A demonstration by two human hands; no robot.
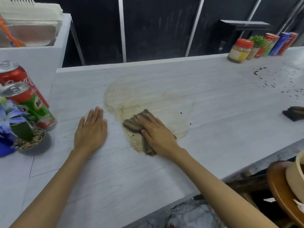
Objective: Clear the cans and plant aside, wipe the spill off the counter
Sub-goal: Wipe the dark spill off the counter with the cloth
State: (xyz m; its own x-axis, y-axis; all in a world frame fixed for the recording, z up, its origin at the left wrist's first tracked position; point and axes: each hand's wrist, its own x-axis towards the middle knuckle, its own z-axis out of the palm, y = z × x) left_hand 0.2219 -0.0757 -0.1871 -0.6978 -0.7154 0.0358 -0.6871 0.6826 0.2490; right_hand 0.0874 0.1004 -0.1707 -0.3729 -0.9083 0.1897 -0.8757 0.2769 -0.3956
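A wide tan spill (148,99) stains the pale grey counter (205,145) at its middle. My right hand (158,132) presses flat on a brown cloth (133,125) at the spill's near left edge. Left of the spill, my left hand (91,130) lies flat on the counter, fingers apart, holding nothing. At the far left stand a red cola can (16,76), a green Milo can (34,106) and a small potted plant with blue flowers (18,129).
At the back right stand a red-lidded jar (240,51), a small green plant (259,41) and several cans (279,43). Dark crumbs (266,79) lie scattered there. A dark cloth (294,113) rests at the right edge. Brown plates and a cream cup (289,181) sit below the counter.
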